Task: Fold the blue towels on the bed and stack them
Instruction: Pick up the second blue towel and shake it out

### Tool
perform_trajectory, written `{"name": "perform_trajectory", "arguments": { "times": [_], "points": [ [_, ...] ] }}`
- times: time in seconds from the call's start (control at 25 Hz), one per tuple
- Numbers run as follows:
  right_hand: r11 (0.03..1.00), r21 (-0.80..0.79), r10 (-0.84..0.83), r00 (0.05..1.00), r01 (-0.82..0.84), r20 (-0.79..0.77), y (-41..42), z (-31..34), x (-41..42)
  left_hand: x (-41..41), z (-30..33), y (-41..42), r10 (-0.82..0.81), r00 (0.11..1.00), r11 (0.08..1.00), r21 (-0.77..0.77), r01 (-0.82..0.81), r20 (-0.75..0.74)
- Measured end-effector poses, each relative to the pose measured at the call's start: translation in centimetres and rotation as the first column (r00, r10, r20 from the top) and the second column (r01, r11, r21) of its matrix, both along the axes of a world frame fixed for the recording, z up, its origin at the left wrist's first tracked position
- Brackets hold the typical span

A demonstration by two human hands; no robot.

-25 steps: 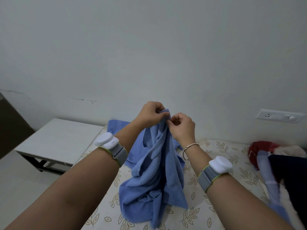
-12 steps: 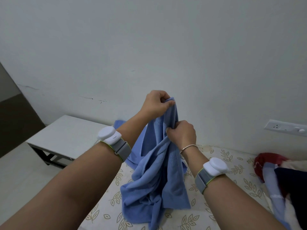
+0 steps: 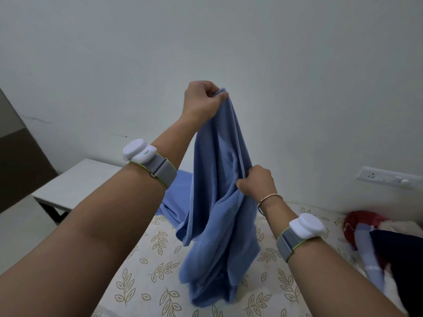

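No legible text, label, brand or number on any surface in view.

Setting: a bedroom in a home. We base this on the bed [image 3: 160, 259], which fills the lower middle of the head view and is covered with a cream sheet printed with tan leaf sprigs. We note a second blue towel [image 3: 177, 197] lying on the bed near the wall. A heap of clothing [image 3: 375, 239] in red, pale blue and dark navy sits at the bed's right side. A low white side table [image 3: 77, 181] on dark legs stands just beside the bed at left. The wall [image 3: 229, 42] is plain and pale, with faint cracks, and carries a white switch-and-socket plate [image 3: 389, 178] at right.
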State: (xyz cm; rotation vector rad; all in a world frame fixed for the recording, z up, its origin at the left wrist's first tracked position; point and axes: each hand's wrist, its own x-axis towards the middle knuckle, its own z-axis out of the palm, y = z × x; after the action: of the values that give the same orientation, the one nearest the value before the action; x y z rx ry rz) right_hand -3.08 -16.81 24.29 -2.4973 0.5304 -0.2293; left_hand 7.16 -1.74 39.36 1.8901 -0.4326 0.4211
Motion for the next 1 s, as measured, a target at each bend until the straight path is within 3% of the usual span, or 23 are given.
{"name": "perform_trajectory", "arguments": {
  "times": [0.12,0.28,0.56,0.68,0.84,1.0],
  "points": [
    [0.999,-0.019,0.034,0.984,-0.038,-0.177,-0.3,-1.3,-1.4,-0.1,-0.6,0.1,0.033,0.999,0.999,-0.035,-0.033,-0.007],
    [0.967,-0.002,0.233,0.892,-0.254,-0.387,-1.2,-0.8,-3.5,-0.2,-2.7,-0.1,0.082,0.996,0.992,-0.096,-0.086,-0.037],
    [0.944,0.088,0.321,0.815,-0.319,-0.482,-3.1,-2.0,-7.6,2.0,-3.8,2.7,0.250,0.966,0.945,-0.201,-0.259,-0.069],
    [0.946,0.045,0.304,0.827,-0.322,-0.473,-3.8,-1.5,-7.9,2.4,-4.8,3.1,0.282,0.956,0.937,-0.190,-0.293,-0.086],
    [0.984,-0.014,0.164,0.931,-0.178,-0.326,-5.8,-0.7,-8.6,3.4,-3.9,4.3,0.343,0.932,0.899,-0.247,-0.362,-0.117],
    [0.993,-0.018,0.104,0.951,-0.114,-0.290,-7.3,-1.6,-9.9,4.4,-4.3,6.0,0.317,0.936,0.932,-0.132,-0.338,-0.155]
  ]
}}
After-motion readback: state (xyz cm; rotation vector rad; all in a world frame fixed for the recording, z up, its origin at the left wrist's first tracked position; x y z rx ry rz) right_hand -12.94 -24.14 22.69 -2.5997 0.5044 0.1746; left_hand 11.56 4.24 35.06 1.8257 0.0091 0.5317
